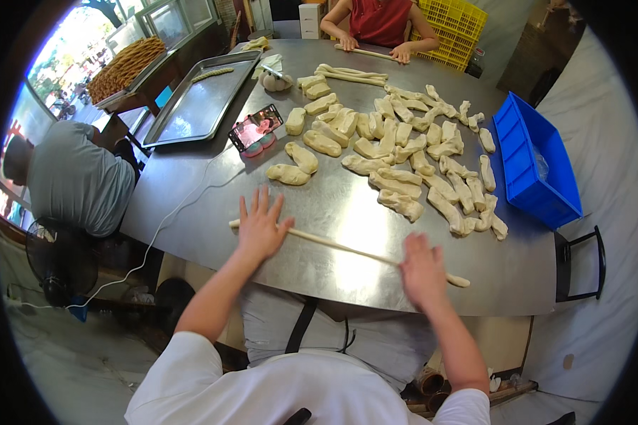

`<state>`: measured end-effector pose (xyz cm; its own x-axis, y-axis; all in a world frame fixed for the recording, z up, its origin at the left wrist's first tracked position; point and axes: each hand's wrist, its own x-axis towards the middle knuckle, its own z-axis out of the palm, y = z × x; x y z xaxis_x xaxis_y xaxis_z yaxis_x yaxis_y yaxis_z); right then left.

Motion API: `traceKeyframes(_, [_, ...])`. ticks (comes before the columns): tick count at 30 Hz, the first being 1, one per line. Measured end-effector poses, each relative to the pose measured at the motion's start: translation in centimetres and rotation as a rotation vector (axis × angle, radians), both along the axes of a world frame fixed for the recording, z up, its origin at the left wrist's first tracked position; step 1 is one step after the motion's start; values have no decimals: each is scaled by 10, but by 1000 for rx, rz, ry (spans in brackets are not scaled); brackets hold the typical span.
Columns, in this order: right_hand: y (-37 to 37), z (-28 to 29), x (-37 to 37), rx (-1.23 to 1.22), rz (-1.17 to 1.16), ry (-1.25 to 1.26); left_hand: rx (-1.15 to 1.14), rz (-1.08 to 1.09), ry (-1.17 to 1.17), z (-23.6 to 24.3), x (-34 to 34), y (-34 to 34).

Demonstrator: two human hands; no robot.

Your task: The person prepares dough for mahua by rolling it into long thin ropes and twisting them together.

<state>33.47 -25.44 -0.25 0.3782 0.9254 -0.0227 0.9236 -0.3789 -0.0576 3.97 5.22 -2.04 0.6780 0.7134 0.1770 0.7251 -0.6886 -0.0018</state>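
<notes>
A long, thin dough rope (pixel 340 246) lies across the near part of the steel table, sloping down to the right. My left hand (pixel 260 228) rests flat on its left part, fingers spread. Toward the other end, my right hand (pixel 423 270) presses on the rope with its fingers stretched out, slightly blurred. Both rope ends stick out past my hands. Beyond the rope lie many short dough pieces (pixel 397 184) in a loose heap, and two larger ones (pixel 288 174) sit apart on the left.
On the steel table (pixel 191 234) are a propped phone (pixel 256 129) with a white cable, and a metal tray (pixel 174 122) holding one twisted strand. A blue crate (pixel 539 166) stands at right. Across the table, a person in red (pixel 379 25) handles another dough rope. Someone sits at left.
</notes>
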Motion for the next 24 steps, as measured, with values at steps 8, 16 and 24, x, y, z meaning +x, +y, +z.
traceKeyframes(8, [-103,-6,44,-54,-244,115,-75,99,64,-12,-54,40])
traceKeyframes(16, [-155,-16,50,-23,-314,115,-134,81,81,-19,-118,48])
traceKeyframes(24, [-148,-6,50,-151,-312,129,-236,-89,6,-15,-127,66])
